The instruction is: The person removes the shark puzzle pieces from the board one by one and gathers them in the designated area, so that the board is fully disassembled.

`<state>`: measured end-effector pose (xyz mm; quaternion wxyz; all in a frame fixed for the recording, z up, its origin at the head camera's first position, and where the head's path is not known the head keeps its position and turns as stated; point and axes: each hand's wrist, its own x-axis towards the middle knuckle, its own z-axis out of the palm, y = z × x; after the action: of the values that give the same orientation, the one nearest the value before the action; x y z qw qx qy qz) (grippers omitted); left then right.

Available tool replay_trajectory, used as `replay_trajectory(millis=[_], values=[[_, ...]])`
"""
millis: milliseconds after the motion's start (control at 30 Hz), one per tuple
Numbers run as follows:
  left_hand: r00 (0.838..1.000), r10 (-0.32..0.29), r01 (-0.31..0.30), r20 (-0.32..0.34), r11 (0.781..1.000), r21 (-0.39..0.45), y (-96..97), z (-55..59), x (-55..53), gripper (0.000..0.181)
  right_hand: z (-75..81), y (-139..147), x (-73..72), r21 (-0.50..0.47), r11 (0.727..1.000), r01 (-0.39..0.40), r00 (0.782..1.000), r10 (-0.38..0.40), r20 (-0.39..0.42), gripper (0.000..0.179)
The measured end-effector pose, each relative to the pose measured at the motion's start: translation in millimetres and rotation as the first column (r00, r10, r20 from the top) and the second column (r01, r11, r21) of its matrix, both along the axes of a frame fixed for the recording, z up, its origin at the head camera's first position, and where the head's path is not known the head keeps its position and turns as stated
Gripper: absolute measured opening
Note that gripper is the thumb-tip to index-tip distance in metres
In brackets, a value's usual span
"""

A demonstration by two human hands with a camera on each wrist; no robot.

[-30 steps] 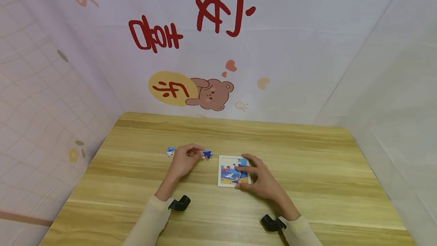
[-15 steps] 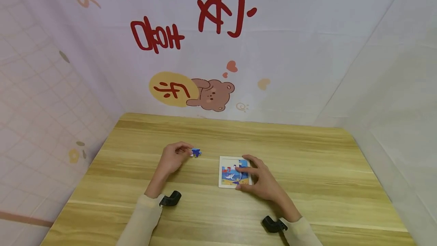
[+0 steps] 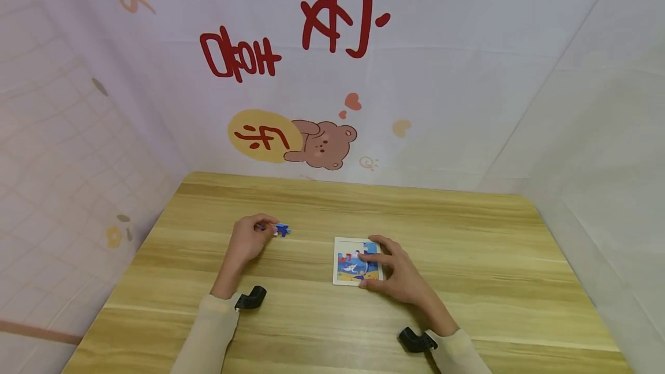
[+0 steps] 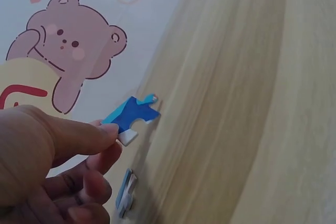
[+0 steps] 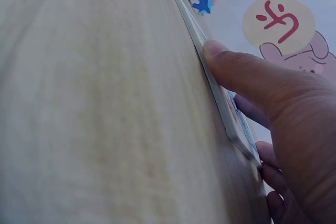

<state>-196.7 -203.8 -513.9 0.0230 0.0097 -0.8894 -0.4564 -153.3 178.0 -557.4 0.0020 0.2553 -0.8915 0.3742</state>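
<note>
My left hand (image 3: 248,241) pinches a blue jigsaw piece (image 4: 131,115) between thumb and index finger, a little above the table at the left. Below those fingers, a second jigsaw piece (image 4: 125,195) lies on the table; the hand covers most of it in the head view. A square jigsaw tray (image 3: 335,264) with a pale rim and a sea picture lies right of the middle. Its upper left part shows bare backing. My right hand (image 3: 399,273) grips the tray across its right part, thumb at the near edge and a finger at the far edge, with another fingertip over the picture.
The wood-grain table (image 3: 467,247) reaches back to a white cloth wall (image 3: 441,74) printed with a bear (image 3: 324,146) and red characters. More cloth hangs at both sides. Black wrist mounts (image 3: 251,298) sit at both sleeves.
My left hand has moved left with the blue jigsaw piece, away from the tray, towards the other piece. The right hand and the tray have stayed in place.
</note>
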Motion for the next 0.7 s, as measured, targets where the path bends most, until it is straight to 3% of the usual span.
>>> replay_trajectory(millis=[233,700], values=[[1.000,-0.003,0.004,0.018,0.996,-0.084,0.3,-3.8,0.2,0.014,3.3,-1.0,0.8,0.001,1.000,0.003,1.000,-0.003,0.005,0.058],[1.000,-0.008,0.005,-0.011,0.966,-0.258,2.3,-8.6,-0.2,0.018,3.3,-0.9,0.6,0.004,1.000,0.004,1.000,-0.004,0.000,0.059]])
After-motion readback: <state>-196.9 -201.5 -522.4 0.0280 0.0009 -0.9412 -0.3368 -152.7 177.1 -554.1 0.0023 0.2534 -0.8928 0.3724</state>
